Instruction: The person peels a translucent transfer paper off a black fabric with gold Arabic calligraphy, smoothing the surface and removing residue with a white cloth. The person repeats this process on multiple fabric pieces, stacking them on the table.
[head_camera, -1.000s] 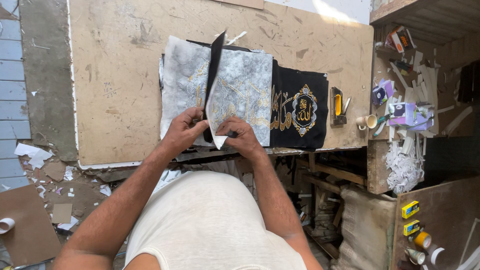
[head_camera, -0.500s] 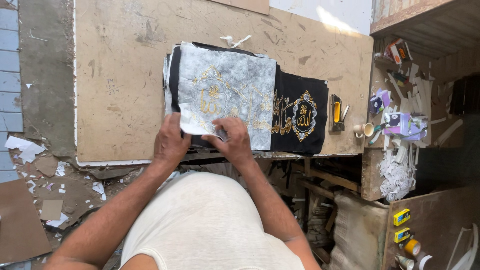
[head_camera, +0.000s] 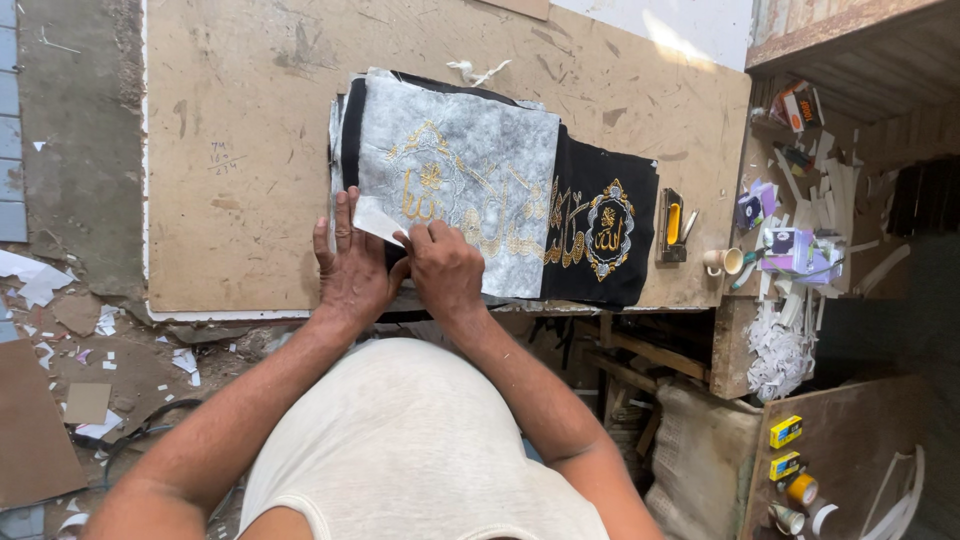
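A stack of black cloth panels with gold embroidery (head_camera: 600, 225) lies on a worn wooden board (head_camera: 240, 140). The top piece (head_camera: 460, 170) lies face down, its grey-white backing up, gold stitching showing through. My left hand (head_camera: 350, 265) rests flat on the stack's near left corner, fingers spread. My right hand (head_camera: 445, 270) pinches a small white folded-up corner of the backing (head_camera: 378, 220) between thumb and fingers.
A yellow-and-black utility knife (head_camera: 672, 225) lies just right of the cloth. Beyond it stand a small cup (head_camera: 722, 261), small boxes and paper strips on a cluttered side shelf. Paper scraps and cardboard litter the floor at left. A sack stands below right.
The top panel, held upright mid-turn a second ago, now lies flat, backing up. Both hands have shifted to its near left corner, where my right hand lifts a white flap.
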